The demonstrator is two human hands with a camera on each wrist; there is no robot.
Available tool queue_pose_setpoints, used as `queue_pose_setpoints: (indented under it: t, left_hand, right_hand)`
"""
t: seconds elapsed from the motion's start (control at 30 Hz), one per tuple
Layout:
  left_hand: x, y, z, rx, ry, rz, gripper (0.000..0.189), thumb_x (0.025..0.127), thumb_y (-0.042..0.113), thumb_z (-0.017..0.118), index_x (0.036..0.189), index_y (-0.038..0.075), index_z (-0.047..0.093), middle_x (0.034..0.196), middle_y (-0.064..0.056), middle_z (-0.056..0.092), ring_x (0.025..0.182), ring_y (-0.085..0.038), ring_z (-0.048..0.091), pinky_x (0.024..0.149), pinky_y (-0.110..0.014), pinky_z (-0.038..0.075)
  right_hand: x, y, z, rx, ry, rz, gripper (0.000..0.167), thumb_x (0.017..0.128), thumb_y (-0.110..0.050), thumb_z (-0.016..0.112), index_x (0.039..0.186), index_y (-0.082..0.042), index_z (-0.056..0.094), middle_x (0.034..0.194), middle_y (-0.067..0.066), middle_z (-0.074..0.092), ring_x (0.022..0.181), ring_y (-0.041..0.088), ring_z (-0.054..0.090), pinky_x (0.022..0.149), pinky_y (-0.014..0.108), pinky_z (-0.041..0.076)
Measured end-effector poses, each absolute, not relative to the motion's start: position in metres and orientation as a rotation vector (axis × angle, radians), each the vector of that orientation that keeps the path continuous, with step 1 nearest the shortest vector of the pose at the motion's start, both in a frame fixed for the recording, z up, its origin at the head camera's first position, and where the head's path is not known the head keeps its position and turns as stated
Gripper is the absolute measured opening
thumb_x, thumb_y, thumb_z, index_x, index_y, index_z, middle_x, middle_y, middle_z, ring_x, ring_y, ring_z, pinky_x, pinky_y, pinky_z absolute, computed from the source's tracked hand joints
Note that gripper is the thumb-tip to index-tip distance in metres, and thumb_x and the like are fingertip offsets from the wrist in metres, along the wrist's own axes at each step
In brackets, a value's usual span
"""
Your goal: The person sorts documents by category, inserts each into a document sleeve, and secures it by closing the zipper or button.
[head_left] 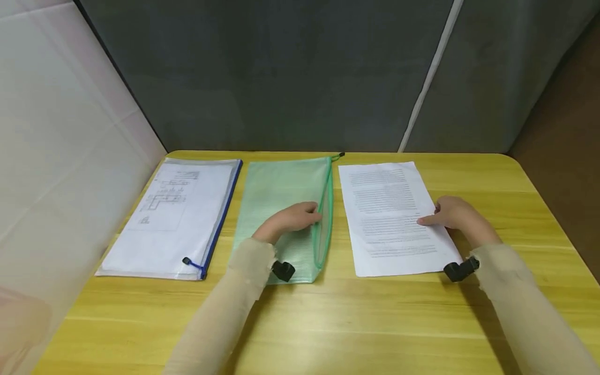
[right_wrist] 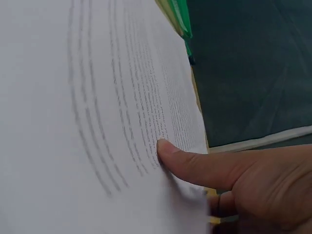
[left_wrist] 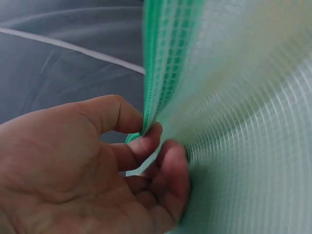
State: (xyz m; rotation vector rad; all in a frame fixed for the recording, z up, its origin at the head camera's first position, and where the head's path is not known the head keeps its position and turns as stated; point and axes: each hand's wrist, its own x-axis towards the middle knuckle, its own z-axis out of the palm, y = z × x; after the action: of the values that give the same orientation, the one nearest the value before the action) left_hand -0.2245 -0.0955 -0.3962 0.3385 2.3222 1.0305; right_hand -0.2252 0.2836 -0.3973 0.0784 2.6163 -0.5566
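A green mesh zipper pouch (head_left: 276,187) lies in the middle of the table, its zipped side on the right parted. My left hand (head_left: 296,216) pinches the upper edge of that opening between thumb and fingers; in the left wrist view the green zipper edge (left_wrist: 152,63) runs up from the fingertips. To the right, my right hand (head_left: 457,216) grips the right edge of a printed paper sheet (head_left: 389,219). Its thumb (right_wrist: 180,158) lies on the printed face, while the other fingers are tucked behind the sheet, mostly hidden.
A clear zipper pouch (head_left: 187,224) with blue trim holds papers bearing a drawing, at the table's left. A green zipper pull (head_left: 338,155) sticks out at the green pouch's far corner. The wooden table (head_left: 328,328) meets a dark curtain (head_left: 281,78) behind and a white one at left.
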Motion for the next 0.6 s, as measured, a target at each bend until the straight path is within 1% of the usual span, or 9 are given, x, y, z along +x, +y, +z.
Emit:
queue_pose_setpoints:
  t: [0.1,0.17,0.23,0.3,0.4,0.5,0.6]
  left_hand:
    - [-0.223,-0.104,-0.400,0.286,2.280,1.130,0.018,0.101,0.019,0.047,0.085,0.012,0.045,0.083,-0.001,0.045,0.076,-0.014,0.045,0.074,-0.028,0.038]
    - [-0.222,-0.109,-0.402,0.282,2.275,1.157,0.014,0.100,0.019,0.049,0.089,0.011,0.050,0.088,-0.001,0.049,0.081,-0.014,0.047,0.075,-0.028,0.039]
    - [-0.222,-0.111,-0.402,0.296,2.278,1.171,0.013,0.099,0.019,0.051,0.090,0.010,0.051,0.085,0.000,0.050,0.078,-0.014,0.045,0.073,-0.027,0.038]
    - [-0.222,-0.111,-0.401,0.319,2.284,1.175,0.013,0.099,0.021,0.053,0.091,0.010,0.053,0.082,0.000,0.050,0.076,-0.015,0.043,0.071,-0.027,0.036]
    - [-0.222,-0.110,-0.400,0.327,2.293,1.170,0.015,0.099,0.023,0.055,0.093,0.010,0.055,0.085,0.000,0.053,0.078,-0.015,0.044,0.072,-0.028,0.036]
    - [-0.221,-0.108,-0.399,0.329,2.303,1.155,0.017,0.100,0.025,0.055,0.097,0.008,0.057,0.094,-0.002,0.056,0.086,-0.015,0.051,0.075,-0.027,0.039]
    - [-0.218,-0.107,-0.398,0.333,2.332,1.143,0.019,0.101,0.024,0.054,0.099,0.006,0.058,0.100,-0.004,0.059,0.091,-0.015,0.055,0.076,-0.026,0.041]
  right_hand:
    - [-0.222,0.290,-0.400,0.047,2.641,-0.636,0.049,0.089,-0.035,0.073,0.101,0.006,0.050,0.087,0.016,0.052,0.082,0.028,0.052,0.067,0.032,0.040]
    - [-0.219,0.294,-0.399,0.014,2.654,-0.727,0.041,0.091,-0.029,0.070,0.101,0.004,0.047,0.087,0.014,0.050,0.082,0.028,0.051,0.068,0.032,0.039]
    - [-0.216,0.299,-0.395,-0.022,2.670,-0.813,0.037,0.093,-0.025,0.068,0.102,0.004,0.046,0.085,0.012,0.050,0.080,0.024,0.051,0.067,0.031,0.039]
    - [-0.213,0.303,-0.389,-0.060,2.673,-0.897,0.038,0.096,-0.025,0.065,0.109,0.007,0.047,0.085,0.011,0.056,0.074,0.019,0.055,0.064,0.029,0.042]
    - [-0.206,0.306,-0.378,-0.081,2.648,-1.020,0.046,0.100,-0.026,0.060,0.126,0.010,0.047,0.089,0.008,0.067,0.066,0.013,0.062,0.060,0.028,0.050]
    - [-0.199,0.308,-0.367,-0.081,2.583,-1.152,0.052,0.103,-0.026,0.055,0.139,0.009,0.042,0.086,-0.005,0.071,0.064,0.011,0.067,0.058,0.029,0.055]
    - [-0.192,0.309,-0.358,-0.083,2.517,-1.249,0.054,0.104,-0.027,0.052,0.144,0.006,0.038,0.081,-0.017,0.068,0.064,0.012,0.069,0.057,0.030,0.057]
